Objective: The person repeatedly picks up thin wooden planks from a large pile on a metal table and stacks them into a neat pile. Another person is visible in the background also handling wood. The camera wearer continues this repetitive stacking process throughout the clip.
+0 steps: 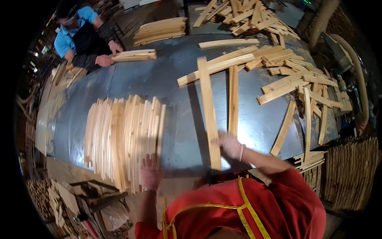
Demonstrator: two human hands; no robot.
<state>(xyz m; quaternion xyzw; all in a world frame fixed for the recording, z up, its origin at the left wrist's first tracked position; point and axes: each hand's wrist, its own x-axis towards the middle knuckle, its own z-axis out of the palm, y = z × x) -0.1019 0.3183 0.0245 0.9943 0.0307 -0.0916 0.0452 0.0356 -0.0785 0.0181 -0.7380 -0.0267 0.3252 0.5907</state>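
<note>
In a pale glove, my right hand (230,145) is closed on the lower part of a long wooden slat (207,107), which is tilted up from the metal table. My left hand (151,173), also gloved, rests with fingers extended against the near right end of a row of wooden slats (121,135) packed side by side. Some slats in that row stick out past the table's near edge. Just right of the held slat, another slat (233,103) lies lengthwise, its far end by a crossing slat (217,69).
Loose slats (284,81) lie jumbled on the right of the table (175,131). Across at the far left, a co-worker (81,40) handles several slats (135,55). Another stack (161,31) and a heap (246,16) stand beyond. A ribbed hose (360,79) curves at the right.
</note>
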